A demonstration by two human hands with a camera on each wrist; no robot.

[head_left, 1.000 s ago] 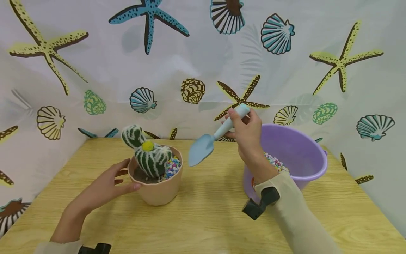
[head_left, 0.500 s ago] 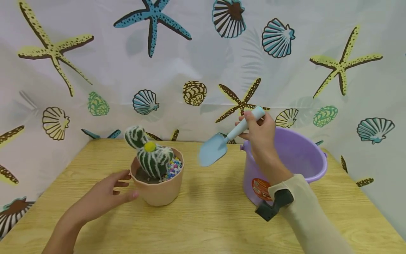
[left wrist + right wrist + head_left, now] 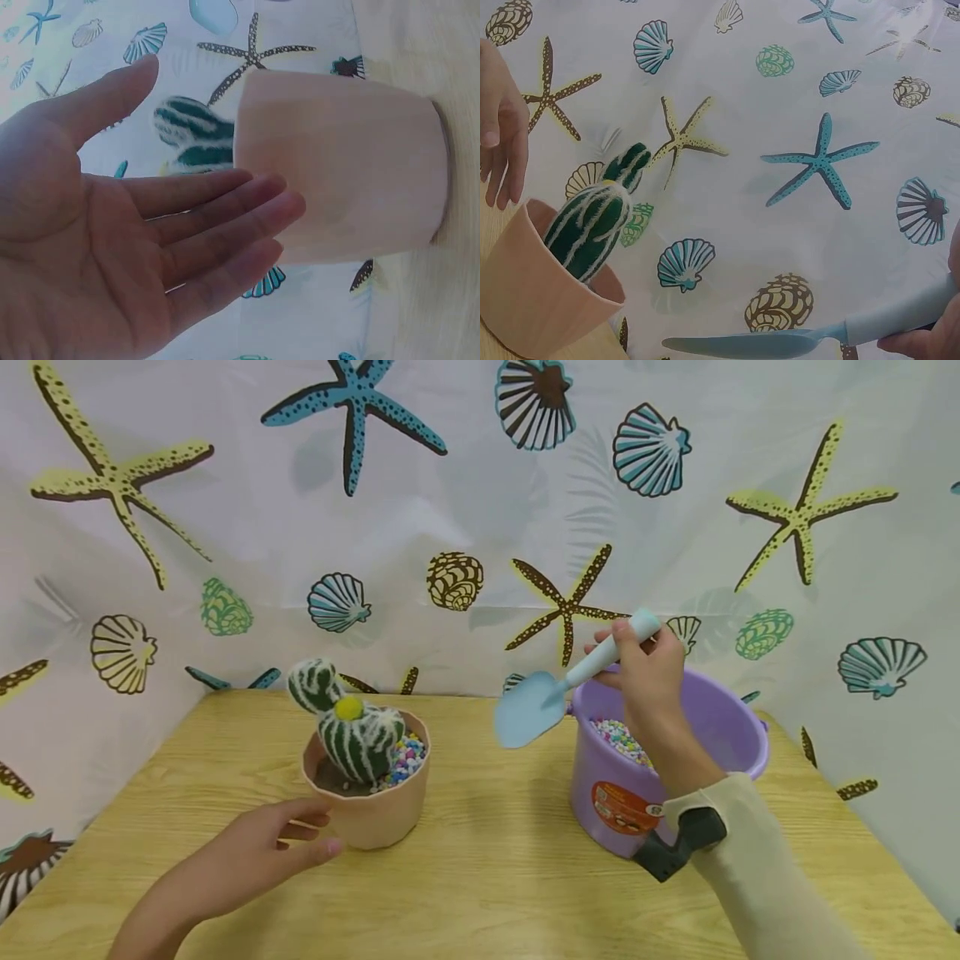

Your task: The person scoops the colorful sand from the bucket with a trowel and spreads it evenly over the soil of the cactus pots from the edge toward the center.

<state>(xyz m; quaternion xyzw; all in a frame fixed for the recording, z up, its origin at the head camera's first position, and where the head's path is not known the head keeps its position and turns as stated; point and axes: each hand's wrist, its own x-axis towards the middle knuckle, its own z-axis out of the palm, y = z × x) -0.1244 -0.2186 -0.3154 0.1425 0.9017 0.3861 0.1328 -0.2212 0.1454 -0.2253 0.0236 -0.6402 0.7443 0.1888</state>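
Note:
A pale blue trowel (image 3: 531, 710) is gripped by its handle in my right hand (image 3: 651, 681), in front of and above the near side of the purple bucket (image 3: 588, 785). Its blade points left, and in the right wrist view the trowel blade (image 3: 739, 345) is seen edge-on. Multicoloured pebbles (image 3: 617, 737) show inside the bucket. At left, a peach flowerpot (image 3: 382, 818) holds a striped green toy cactus (image 3: 356, 747) and colourful pebbles (image 3: 408, 757). Beside the pot, my left hand (image 3: 251, 856) has its fingers extended; the left wrist view shows the bare palm (image 3: 97, 255), holding nothing.
A wooden table (image 3: 480, 893) carries the pot and the bucket, with a gap between them. Behind stands a white cloth backdrop (image 3: 480, 510) printed with starfish and shells. An orange label (image 3: 622, 810) is on the bucket's front.
My right hand has carried the trowel rightward, from between pot and bucket toward the bucket. My left hand has moved off the pot's rim and sits slightly lower.

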